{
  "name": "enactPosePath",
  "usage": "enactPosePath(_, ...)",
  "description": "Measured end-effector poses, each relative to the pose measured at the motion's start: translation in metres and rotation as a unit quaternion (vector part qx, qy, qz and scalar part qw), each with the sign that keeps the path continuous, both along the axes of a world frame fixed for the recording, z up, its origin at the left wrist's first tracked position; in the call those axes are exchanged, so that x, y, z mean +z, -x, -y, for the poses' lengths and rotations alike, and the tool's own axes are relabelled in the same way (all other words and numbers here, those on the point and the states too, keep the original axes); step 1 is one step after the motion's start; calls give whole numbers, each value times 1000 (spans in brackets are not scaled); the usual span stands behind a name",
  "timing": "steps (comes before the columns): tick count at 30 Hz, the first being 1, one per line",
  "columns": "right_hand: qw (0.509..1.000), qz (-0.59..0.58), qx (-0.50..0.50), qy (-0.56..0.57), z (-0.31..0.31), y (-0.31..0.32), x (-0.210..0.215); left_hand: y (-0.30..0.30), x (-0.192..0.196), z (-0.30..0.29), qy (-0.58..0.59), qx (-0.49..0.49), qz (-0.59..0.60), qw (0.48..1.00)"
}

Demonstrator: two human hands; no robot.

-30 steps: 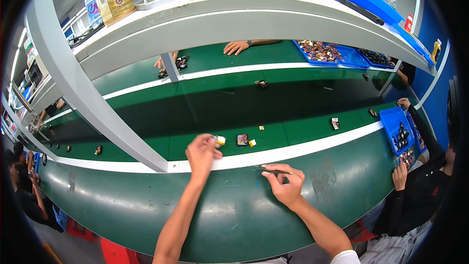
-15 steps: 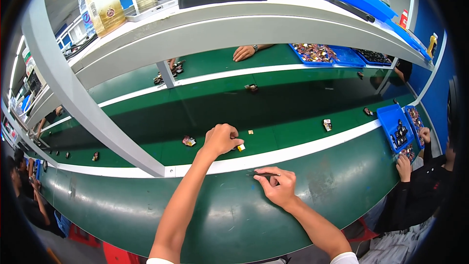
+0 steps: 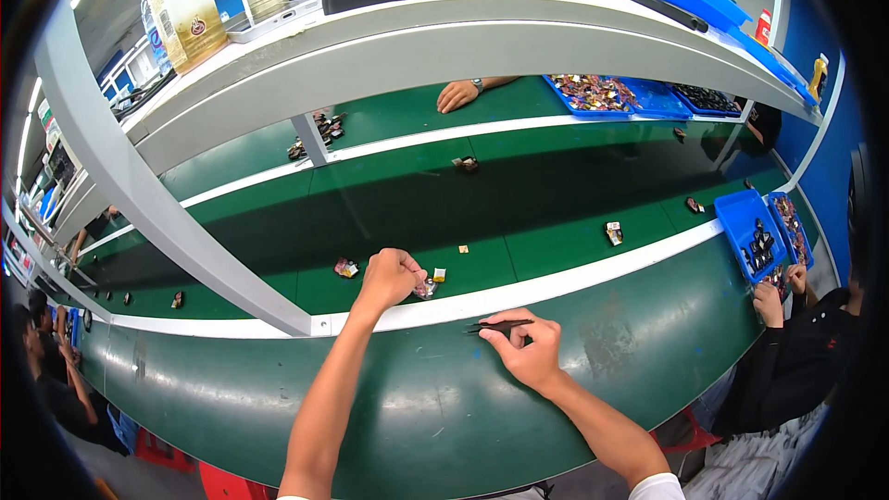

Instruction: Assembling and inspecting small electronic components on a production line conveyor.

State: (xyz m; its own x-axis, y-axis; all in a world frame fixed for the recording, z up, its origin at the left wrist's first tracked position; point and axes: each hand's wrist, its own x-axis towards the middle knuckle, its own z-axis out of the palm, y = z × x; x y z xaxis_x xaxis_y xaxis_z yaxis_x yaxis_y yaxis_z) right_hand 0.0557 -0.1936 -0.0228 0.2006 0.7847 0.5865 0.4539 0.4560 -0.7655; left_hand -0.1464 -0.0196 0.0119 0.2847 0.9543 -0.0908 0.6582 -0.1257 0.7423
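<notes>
Left hand (image 3: 389, 280) over green belt (image 3: 546, 255), fingers bunched at a small pink-and-silver part (image 3: 426, 290) just inside the white rail (image 3: 565, 277); cannot tell whether the fingertips grip it or only touch it. Yellow-and-white piece (image 3: 439, 274) just beside that part. Dark-and-pink part (image 3: 345, 268) on the belt, left of the hand; tan square (image 3: 463, 249) farther back. Right hand (image 3: 528, 347) above green worktop (image 3: 444, 435), black tweezers (image 3: 505, 325) pinched between thumb and fingers, tips pointing left. At right, 1 blue tray (image 3: 732, 213) with black parts (image 3: 759, 248).
</notes>
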Motion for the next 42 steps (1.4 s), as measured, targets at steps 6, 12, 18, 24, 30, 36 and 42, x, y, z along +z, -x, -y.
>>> enactPosePath(6, 928, -328, 91, 150, 3, 7, 13, 0, 0, 89, 101, 55, 283, 952)
enactPosePath(12, 970, -183, 76, 142, 9, 4, 17, -15, -35, 130, 37, 59, 394, 917)
enactPosePath(18, 984, -115, 40, 132, 7, 3, 23, -17, -33, 133, 6, 56, 388, 920)
enactPosePath(24, 984, -107, 47, 135, 7, 4, 23, -15, -34, 132, -6, 61, 381, 923)
enactPosePath(30, 985, -94, 27, 140, 5, 6, 17, -16, -34, 133, -21, 57, 382, 922)
enactPosePath(36, 980, -109, 16, 166, 6, 7, 18, -17, -32, 134, -28, 51, 377, 924)
enactPosePath(42, 971, -148, 32, 187, 5, 7, 18, -17, -31, 135, -35, 36, 375, 926)
